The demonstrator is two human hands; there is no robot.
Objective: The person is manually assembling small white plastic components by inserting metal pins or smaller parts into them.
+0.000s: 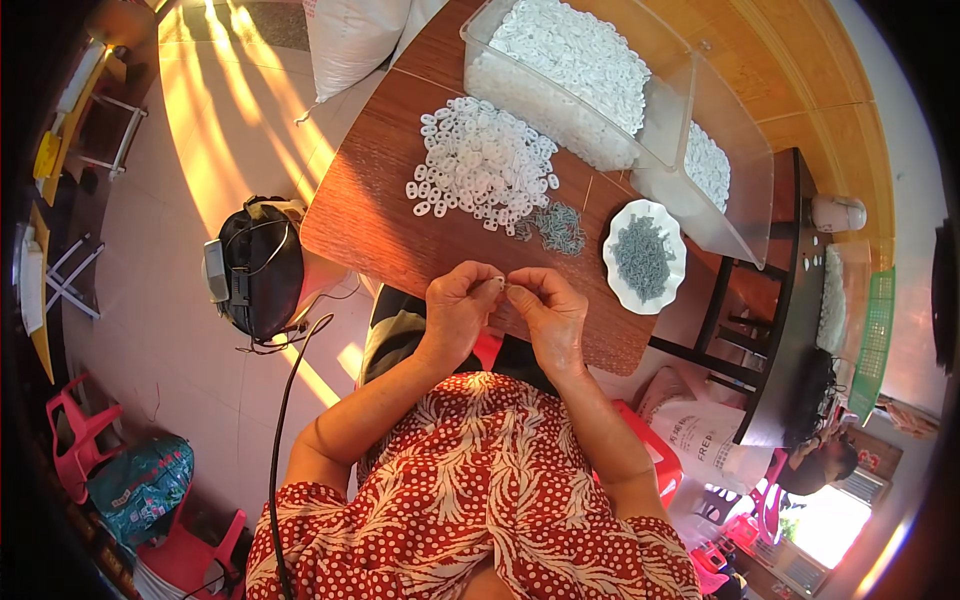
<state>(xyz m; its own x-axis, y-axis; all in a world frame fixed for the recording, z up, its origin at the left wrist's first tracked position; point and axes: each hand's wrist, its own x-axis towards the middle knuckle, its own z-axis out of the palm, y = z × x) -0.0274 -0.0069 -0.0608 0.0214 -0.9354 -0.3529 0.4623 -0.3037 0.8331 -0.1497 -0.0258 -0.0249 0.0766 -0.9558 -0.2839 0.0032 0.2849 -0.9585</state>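
My left hand (459, 308) and my right hand (549, 308) meet over the table's near edge, fingers pinched together. Between the left fingertips is a small white plastic piece (499, 284), mostly covered. The right fingertips touch at the same spot; whether they grip a separate small part is too small to make out. Just beyond lies a spread pile of white oval plastic pieces with holes (480, 160). Beside it is a small heap of thin grey parts (560, 228). More such grey parts (642, 258) fill a white scalloped dish (674, 285) to the right.
The brown wooden table (385, 210) holds a clear plastic bin (565, 125) with two compartments of white pieces. A black bag (262, 270) stands on the floor at left, and a cable (287, 400) runs past my left arm. A dark shelf (785, 330) is at right.
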